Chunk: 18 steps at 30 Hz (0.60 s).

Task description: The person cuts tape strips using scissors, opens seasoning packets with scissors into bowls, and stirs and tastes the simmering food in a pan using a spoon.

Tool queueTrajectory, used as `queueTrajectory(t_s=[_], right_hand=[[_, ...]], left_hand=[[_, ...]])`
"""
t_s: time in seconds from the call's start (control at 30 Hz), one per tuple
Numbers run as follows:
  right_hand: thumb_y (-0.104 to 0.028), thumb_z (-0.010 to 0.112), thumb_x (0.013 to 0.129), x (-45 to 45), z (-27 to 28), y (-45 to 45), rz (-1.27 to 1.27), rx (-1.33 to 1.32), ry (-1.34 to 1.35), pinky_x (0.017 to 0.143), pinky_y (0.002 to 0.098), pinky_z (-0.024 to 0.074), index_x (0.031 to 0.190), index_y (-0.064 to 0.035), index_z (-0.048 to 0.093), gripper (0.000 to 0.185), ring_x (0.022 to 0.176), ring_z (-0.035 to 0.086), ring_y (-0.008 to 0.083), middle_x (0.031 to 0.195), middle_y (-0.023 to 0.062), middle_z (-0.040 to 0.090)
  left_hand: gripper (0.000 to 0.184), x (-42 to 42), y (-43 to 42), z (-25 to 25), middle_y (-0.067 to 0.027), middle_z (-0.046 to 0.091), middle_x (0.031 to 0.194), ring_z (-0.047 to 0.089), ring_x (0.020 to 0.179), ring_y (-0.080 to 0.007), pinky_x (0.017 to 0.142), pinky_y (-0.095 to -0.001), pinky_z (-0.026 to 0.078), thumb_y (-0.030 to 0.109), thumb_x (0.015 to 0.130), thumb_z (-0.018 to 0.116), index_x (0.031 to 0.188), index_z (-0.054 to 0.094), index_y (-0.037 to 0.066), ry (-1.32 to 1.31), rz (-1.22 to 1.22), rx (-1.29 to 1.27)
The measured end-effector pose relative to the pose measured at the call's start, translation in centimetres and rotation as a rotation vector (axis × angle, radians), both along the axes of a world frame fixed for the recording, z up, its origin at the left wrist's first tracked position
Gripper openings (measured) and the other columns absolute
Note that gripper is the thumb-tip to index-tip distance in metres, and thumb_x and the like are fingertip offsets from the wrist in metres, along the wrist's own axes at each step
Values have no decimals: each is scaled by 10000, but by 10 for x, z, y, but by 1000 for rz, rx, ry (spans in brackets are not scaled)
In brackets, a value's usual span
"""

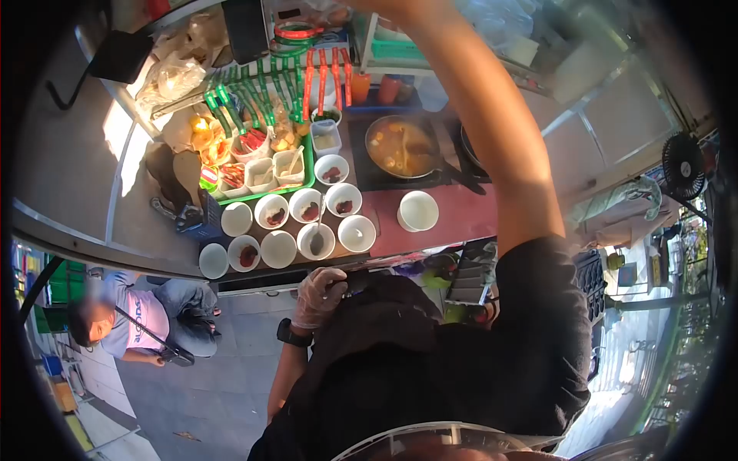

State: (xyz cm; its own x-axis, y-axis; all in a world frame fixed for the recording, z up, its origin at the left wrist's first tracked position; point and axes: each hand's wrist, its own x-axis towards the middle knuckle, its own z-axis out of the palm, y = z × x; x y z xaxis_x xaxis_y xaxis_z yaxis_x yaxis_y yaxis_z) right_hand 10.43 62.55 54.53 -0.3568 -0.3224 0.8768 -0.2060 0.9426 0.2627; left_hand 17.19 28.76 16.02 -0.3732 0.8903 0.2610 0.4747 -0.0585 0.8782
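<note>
My left hand (318,295), in a clear plastic glove, is closed in front of my body at the counter's near edge; what its fingers hold is hidden. My right hand (388,6) reaches up past the pan to the top edge of the view, where its fingers are cut off. Below the raised arm stands a lone white cup (418,211). Several white cups stand in rows on the counter, some with dark red paste in them. A spoon (318,230) leans in one cup. The pan (400,146) holds orange-brown broth with pieces in it.
A green tray (309,165) holds containers and packets. Green and red clips (265,91) hang along a rail behind it. A dark pan handle (461,180) juts toward me. At the left, a person (154,319) sits beyond the counter. A black fan (683,170) is at right.
</note>
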Motion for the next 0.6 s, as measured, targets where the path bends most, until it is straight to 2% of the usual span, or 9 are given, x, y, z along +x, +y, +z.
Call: queueTrajectory(t_s=[0.03,0.13,0.17,0.2,0.23,0.27,0.43,0.47,0.6], right_hand=[[-123,655,972,37,-16,-17,0,-11,-12,1083,461,450,1403,-101,564,442,1297,531,383,1462,276,507],[-244,652,979,152,-92,0,-313,-407,-1048,840,467,553,1250,-60,660,328,908,728,375,954,196,734],[-267,682,949,178,-128,25,-421,-368,-1307,864,481,546,1251,-66,659,363,978,712,398,1041,217,729],[-278,765,888,201,-227,91,-558,-266,-1497,850,454,568,1194,-47,703,389,973,720,362,1056,202,735],[-288,805,855,230,-263,100,-808,-460,-1506,856,468,579,1148,-31,712,401,1055,699,358,1117,212,720],[-314,854,804,257,-302,103,-975,-388,-1386,878,475,583,1114,-38,690,446,1115,674,372,1135,191,704],[-175,657,941,311,-388,130,-991,-484,-1007,863,477,581,1155,-96,605,235,1112,675,356,1047,137,660],[-94,559,962,313,-382,127,-982,-517,-948,843,499,581,1172,-121,614,219,1053,696,355,1013,128,651],[-85,573,952,295,-324,123,-918,-626,-836,801,499,592,1189,-143,646,255,971,719,364,1036,133,663]], left_hand=[[156,3,3,0,-132,722,961,715,889,-340,777,-427,571,95,878,756,1014,685,70,18,9,33],[161,7,9,5,-129,720,974,711,908,-327,789,-412,563,101,885,756,1028,691,68,-15,17,11],[163,8,13,8,-127,719,977,709,912,-321,790,-406,559,106,888,757,1033,692,67,-21,21,1],[166,9,18,9,-123,719,984,705,911,-314,790,-400,554,117,896,757,1040,691,68,-56,19,4],[166,13,24,11,-123,719,984,705,911,-314,790,-400,554,117,896,757,1040,691,68,-61,35,13],[166,18,30,13,-120,717,984,704,908,-314,789,-402,554,116,898,756,1041,689,68,-90,41,-30],[168,49,80,16,-117,713,978,704,898,-317,784,-410,554,100,904,743,1050,665,73,-40,-51,-31],[171,54,91,19,-123,716,977,708,894,-321,778,-413,557,101,909,741,1053,654,70,-11,-95,-40],[156,80,124,12,-126,719,976,711,890,-321,768,-412,561,106,920,733,1047,650,67,-68,-136,-88]])
